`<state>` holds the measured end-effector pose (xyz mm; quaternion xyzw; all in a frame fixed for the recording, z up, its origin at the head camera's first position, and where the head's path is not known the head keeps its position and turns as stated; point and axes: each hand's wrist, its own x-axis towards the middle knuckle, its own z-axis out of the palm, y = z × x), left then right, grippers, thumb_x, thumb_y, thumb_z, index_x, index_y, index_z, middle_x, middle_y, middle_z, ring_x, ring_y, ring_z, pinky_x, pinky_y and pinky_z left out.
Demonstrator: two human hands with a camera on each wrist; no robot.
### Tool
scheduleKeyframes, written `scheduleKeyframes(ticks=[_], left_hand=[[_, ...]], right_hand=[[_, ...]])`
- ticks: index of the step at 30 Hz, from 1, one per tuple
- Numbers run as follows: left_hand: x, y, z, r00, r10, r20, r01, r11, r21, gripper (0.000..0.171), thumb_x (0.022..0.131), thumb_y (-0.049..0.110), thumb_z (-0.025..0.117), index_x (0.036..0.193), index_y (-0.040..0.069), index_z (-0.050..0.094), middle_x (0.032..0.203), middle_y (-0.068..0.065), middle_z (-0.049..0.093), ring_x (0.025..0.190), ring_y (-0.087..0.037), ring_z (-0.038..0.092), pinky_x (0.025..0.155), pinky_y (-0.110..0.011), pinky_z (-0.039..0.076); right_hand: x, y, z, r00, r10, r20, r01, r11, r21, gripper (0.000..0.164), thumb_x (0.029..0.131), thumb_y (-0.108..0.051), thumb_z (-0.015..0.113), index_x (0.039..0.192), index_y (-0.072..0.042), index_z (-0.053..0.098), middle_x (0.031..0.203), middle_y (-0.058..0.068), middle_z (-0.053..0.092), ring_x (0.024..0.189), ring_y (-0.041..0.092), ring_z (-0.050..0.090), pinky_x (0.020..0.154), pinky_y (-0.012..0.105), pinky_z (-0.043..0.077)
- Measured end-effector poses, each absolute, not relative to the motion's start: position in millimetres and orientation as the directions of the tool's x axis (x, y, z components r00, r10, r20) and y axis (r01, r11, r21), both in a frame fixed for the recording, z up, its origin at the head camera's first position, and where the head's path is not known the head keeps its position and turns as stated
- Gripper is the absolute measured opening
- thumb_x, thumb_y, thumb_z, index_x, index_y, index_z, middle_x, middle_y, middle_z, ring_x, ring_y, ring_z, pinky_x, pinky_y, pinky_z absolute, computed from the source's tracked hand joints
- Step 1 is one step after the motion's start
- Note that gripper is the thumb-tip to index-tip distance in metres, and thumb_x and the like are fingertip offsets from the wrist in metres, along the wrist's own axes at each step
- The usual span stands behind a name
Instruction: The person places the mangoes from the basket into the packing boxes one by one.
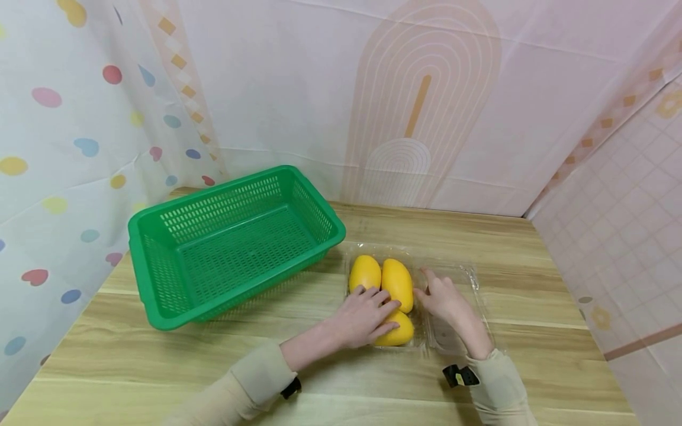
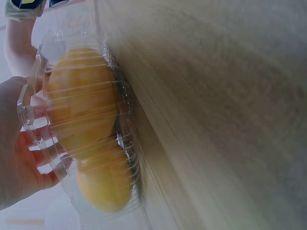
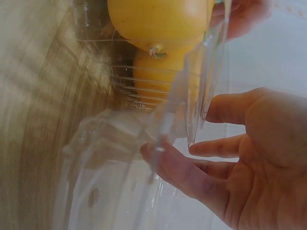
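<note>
Three yellow mangoes lie in a clear plastic clamshell box (image 1: 391, 247): one at the back left (image 1: 365, 271), one at the back right (image 1: 398, 284), one in front (image 1: 404, 335). My left hand (image 1: 363, 316) lies palm down over them, its spread fingers touching the front mango and reaching toward the back ones. Through the box's ribbed wall, the left wrist view shows mangoes (image 2: 82, 98) beside those fingers. To the right, my right hand (image 1: 444, 302) touches the edge between the box and its opened lid (image 3: 105, 182), thumb and fingers apart.
A green plastic basket (image 1: 237, 299) with slotted walls stands on the left of the wooden table (image 1: 533, 284), close to the box. Patterned cloth (image 1: 298, 89) hangs behind the table and along both sides.
</note>
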<state>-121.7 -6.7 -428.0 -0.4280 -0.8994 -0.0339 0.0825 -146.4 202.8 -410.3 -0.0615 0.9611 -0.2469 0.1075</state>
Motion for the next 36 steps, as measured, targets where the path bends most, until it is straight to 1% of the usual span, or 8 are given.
scheduleKeyframes(ticks=[5, 9, 12, 21, 30, 32, 34, 36], left_hand=[[-126, -12, -429, -0.671, 0.66, 0.338, 0.719, 0.69, 0.081, 0.027, 0.096, 0.035, 0.051, 0.114, 0.018, 0.062, 0.109, 0.002, 0.065, 0.102, -0.018, 0.058, 0.088, -0.039, 0.043], [-131, -20, -431, -0.705, 0.52, 0.482, 0.66, 0.73, 0.177, 0.018, 0.091, 0.022, 0.061, 0.105, 0.013, 0.066, 0.102, -0.002, 0.066, 0.097, -0.021, 0.059, 0.083, -0.039, 0.045], [-135, -26, -433, -0.747, 0.408, 0.526, 0.594, 0.764, 0.25, 0.016, 0.088, 0.015, 0.064, 0.102, 0.01, 0.066, 0.1, -0.005, 0.066, 0.093, -0.024, 0.059, 0.079, -0.039, 0.044], [-136, -39, -439, -0.865, 0.229, 0.446, 0.396, 0.858, 0.328, 0.024, 0.087, 0.016, 0.064, 0.109, 0.005, 0.063, 0.101, -0.01, 0.063, 0.087, -0.029, 0.058, 0.076, -0.044, 0.046], [-134, -42, -440, -0.913, 0.186, 0.364, 0.307, 0.9, 0.309, 0.03, 0.09, 0.025, 0.063, 0.111, 0.004, 0.062, 0.098, -0.011, 0.067, 0.089, -0.03, 0.062, 0.079, -0.048, 0.046], [-133, -43, -440, -0.915, 0.188, 0.356, 0.304, 0.903, 0.304, 0.03, 0.09, 0.026, 0.062, 0.108, 0.003, 0.063, 0.096, -0.011, 0.068, 0.088, -0.03, 0.063, 0.08, -0.048, 0.046], [-133, -43, -440, -0.917, 0.192, 0.349, 0.306, 0.901, 0.308, 0.029, 0.09, 0.027, 0.062, 0.106, 0.002, 0.064, 0.095, -0.011, 0.069, 0.088, -0.03, 0.064, 0.08, -0.049, 0.046], [-132, -43, -440, -0.92, 0.197, 0.339, 0.31, 0.895, 0.322, 0.029, 0.091, 0.026, 0.061, 0.105, 0.002, 0.064, 0.097, -0.012, 0.07, 0.091, -0.03, 0.064, 0.081, -0.05, 0.046]], right_hand=[[-147, 202, -411, -0.969, -0.166, -0.184, -0.056, 0.871, -0.488, 0.056, 0.094, -0.017, 0.056, 0.14, 0.007, 0.035, 0.087, 0.017, 0.068, 0.07, 0.017, 0.062, 0.058, 0.028, 0.05], [-146, 203, -411, -0.967, -0.165, -0.194, -0.047, 0.864, -0.502, 0.058, 0.094, -0.017, 0.056, 0.141, 0.007, 0.033, 0.086, 0.017, 0.068, 0.067, 0.016, 0.06, 0.056, 0.027, 0.049], [-146, 203, -410, -0.966, -0.165, -0.197, -0.042, 0.858, -0.512, 0.058, 0.095, -0.018, 0.055, 0.142, 0.007, 0.032, 0.086, 0.017, 0.067, 0.066, 0.015, 0.059, 0.054, 0.026, 0.048], [-144, 205, -412, -0.97, -0.181, -0.162, -0.071, 0.848, -0.525, 0.057, 0.095, -0.019, 0.056, 0.141, 0.007, 0.035, 0.082, 0.013, 0.066, 0.065, 0.014, 0.058, 0.055, 0.025, 0.047], [-140, 217, -411, -0.983, -0.174, -0.058, -0.126, 0.869, -0.479, 0.053, 0.094, -0.023, 0.057, 0.136, 0.007, 0.044, 0.079, 0.011, 0.065, 0.057, 0.013, 0.052, 0.051, 0.026, 0.044], [-139, 223, -411, -0.986, -0.164, -0.012, -0.141, 0.881, -0.452, 0.051, 0.094, -0.021, 0.057, 0.134, 0.008, 0.046, 0.087, 0.017, 0.067, 0.064, 0.019, 0.059, 0.057, 0.03, 0.05], [-138, 230, -409, -0.99, -0.144, 0.012, -0.135, 0.893, -0.43, 0.049, 0.094, -0.02, 0.057, 0.133, 0.008, 0.047, 0.101, 0.025, 0.065, 0.08, 0.031, 0.063, 0.07, 0.04, 0.054], [-136, 238, -408, -0.993, -0.115, 0.018, -0.112, 0.906, -0.408, 0.049, 0.093, -0.02, 0.057, 0.131, 0.009, 0.048, 0.115, 0.031, 0.058, 0.099, 0.044, 0.059, 0.082, 0.052, 0.051]])
